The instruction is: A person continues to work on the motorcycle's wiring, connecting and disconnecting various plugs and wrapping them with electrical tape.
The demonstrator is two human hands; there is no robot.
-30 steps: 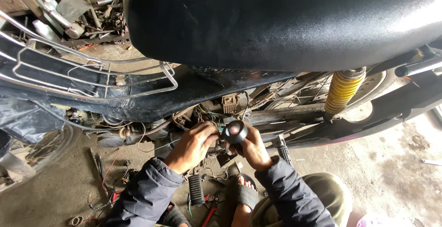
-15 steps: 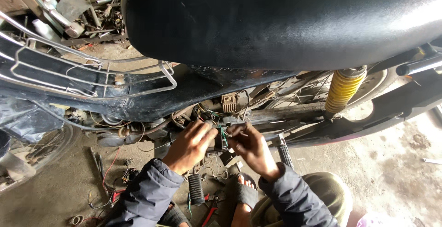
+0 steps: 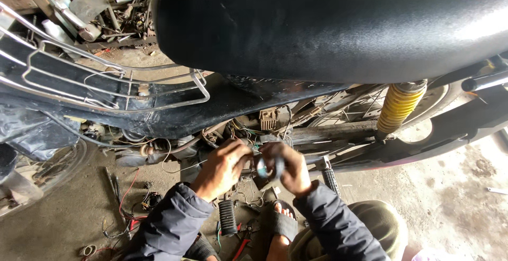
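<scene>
I look down past a motorcycle's black seat [image 3: 328,23] at its open side, where tangled wires [image 3: 248,134] hang under the frame. My left hand [image 3: 222,168] pinches a bundle of these wires at its fingertips. My right hand [image 3: 288,168] grips a small roll of black tape [image 3: 266,167], held against the same wires, right beside my left fingers. Both hands meet just below a finned grey electrical unit [image 3: 268,117].
A yellow rear shock spring [image 3: 398,107] stands to the right and a chrome wire rack [image 3: 106,81] to the left. Footpegs [image 3: 227,217] jut out near my sandalled foot [image 3: 279,225]. Loose wires and tools [image 3: 127,208] lie on the dirty concrete floor.
My right hand turned the tape roll around the wires and dipped slightly. My left hand stayed on the bundle. The view shifted a little.
</scene>
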